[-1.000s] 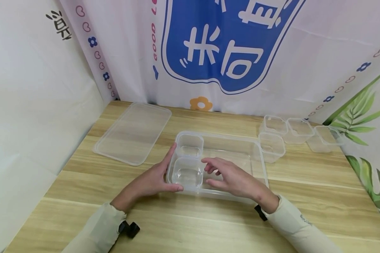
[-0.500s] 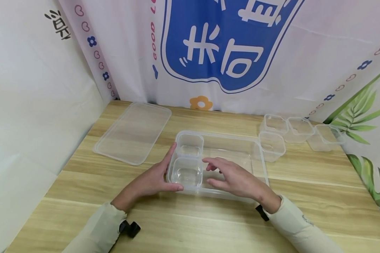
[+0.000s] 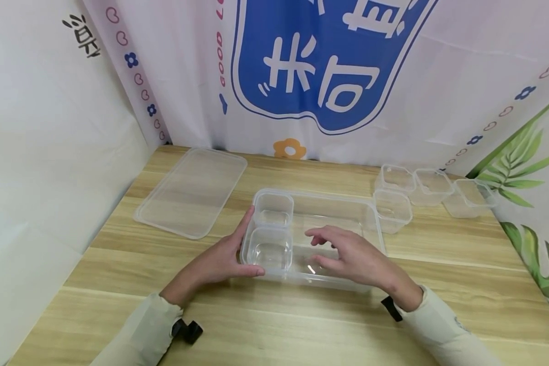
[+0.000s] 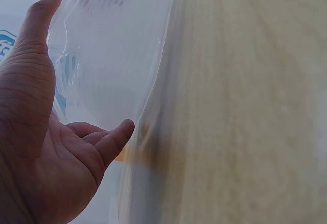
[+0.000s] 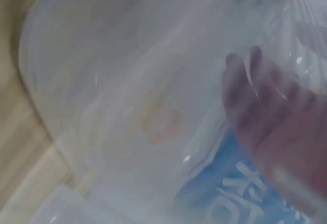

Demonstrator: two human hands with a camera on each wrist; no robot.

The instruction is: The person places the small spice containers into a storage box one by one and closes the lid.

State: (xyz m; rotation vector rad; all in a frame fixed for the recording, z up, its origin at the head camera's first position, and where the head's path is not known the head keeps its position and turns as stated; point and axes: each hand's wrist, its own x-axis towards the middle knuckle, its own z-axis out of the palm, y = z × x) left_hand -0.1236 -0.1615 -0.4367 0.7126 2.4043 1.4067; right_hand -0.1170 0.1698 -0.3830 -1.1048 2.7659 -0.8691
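Note:
A large clear rectangular plastic container [image 3: 329, 201] stands on the wooden table, with two small clear square tubs, a far one [image 3: 273, 209] and a near one [image 3: 271, 249], inside its left end. My left hand [image 3: 219, 259] holds that end, thumb along the near side and fingers on the left wall; in the left wrist view the hand spans the translucent wall [image 4: 112, 55]. Over the container's right part hovers my right hand [image 3: 352, 256], fingers loosely bent and holding nothing. Through the clear plastic, the right wrist view shows this hand [image 5: 281, 117] blurred.
A flat translucent lid [image 3: 192, 193] lies at the back left. Several more small tubs are grouped at the back right, one tub [image 3: 392, 211] close by the container's right end and another [image 3: 468, 198] farthest right. A printed curtain [image 3: 187, 76] hangs behind the table [image 3: 274, 325].
My right hand has moved rightward, away from the two small tubs in the container. The left hand keeps its place on the container's left end.

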